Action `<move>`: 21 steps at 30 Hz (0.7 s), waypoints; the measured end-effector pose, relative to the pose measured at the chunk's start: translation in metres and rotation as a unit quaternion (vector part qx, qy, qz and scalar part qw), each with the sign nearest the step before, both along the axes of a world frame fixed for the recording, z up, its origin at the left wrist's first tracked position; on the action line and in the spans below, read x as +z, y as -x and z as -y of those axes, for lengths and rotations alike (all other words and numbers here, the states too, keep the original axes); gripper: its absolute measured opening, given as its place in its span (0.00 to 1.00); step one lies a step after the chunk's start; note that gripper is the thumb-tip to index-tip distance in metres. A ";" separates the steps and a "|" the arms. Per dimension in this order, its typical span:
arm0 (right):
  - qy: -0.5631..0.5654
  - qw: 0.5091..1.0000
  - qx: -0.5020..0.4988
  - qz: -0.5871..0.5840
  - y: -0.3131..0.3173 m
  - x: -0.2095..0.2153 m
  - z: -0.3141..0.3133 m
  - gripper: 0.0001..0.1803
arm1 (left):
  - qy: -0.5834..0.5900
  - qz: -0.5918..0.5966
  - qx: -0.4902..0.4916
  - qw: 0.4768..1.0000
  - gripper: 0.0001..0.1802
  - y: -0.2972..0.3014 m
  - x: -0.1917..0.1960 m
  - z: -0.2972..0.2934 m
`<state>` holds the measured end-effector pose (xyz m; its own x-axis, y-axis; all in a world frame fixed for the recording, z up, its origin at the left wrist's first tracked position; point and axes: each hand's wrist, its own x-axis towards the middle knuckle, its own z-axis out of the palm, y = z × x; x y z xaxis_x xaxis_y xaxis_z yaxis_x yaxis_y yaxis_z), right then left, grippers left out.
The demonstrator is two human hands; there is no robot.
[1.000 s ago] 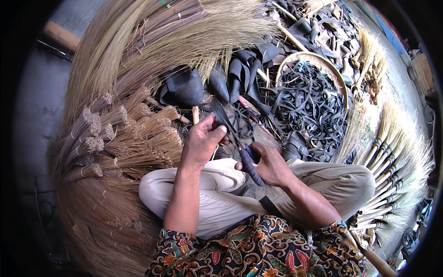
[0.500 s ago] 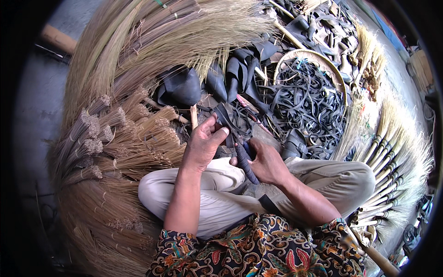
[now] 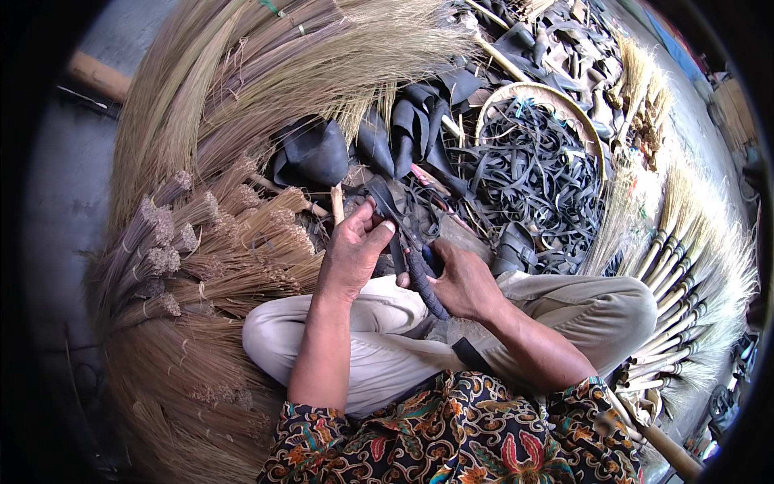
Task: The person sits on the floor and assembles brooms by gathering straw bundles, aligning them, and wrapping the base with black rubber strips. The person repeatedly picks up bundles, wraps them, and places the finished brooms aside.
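Note:
Above my lap, my left hand (image 3: 353, 252) pinches a black rubber strip (image 3: 380, 194) between thumb and fingers; the strip curls over at its far end and a length hangs down. My right hand (image 3: 466, 281) is closed around a tool with a dark wrapped handle (image 3: 422, 284), probably a knife. Its handle slants toward me, and its far part meets the strip. How the blade lies against the rubber is mostly hidden. Something blue shows by the right fingers. A pale wooden stick (image 3: 337, 204) stands just beyond my left hand.
Tied bundles of straw stalks (image 3: 173, 258) fill the left side, with long grass (image 3: 322, 64) behind. Black rubber sheets (image 3: 318, 153) lie ahead. A round woven basket (image 3: 598, 145) holds tangled rubber strips. Finished brooms (image 3: 669, 306) lie in a row at right.
The rubber strip has shifted slightly left and now shows a broader curl at its far end. The wrapped handle has tilted a little. Both hands keep their hold.

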<state>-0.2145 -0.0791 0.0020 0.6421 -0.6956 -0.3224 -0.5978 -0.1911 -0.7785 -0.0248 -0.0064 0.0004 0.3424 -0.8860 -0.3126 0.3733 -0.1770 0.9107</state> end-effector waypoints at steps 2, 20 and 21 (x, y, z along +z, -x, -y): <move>-0.013 1.000 0.002 -0.013 0.001 0.001 0.002 0.42 | 0.010 -0.005 -0.019 1.000 0.26 -0.001 0.000 0.001; -0.033 0.998 0.034 -0.042 0.003 0.017 0.007 0.44 | 0.017 -0.052 0.007 0.998 0.28 -0.009 0.004 0.003; -0.038 0.997 0.043 -0.042 0.003 0.017 0.007 0.44 | 0.008 -0.072 0.022 0.997 0.28 -0.013 0.004 0.003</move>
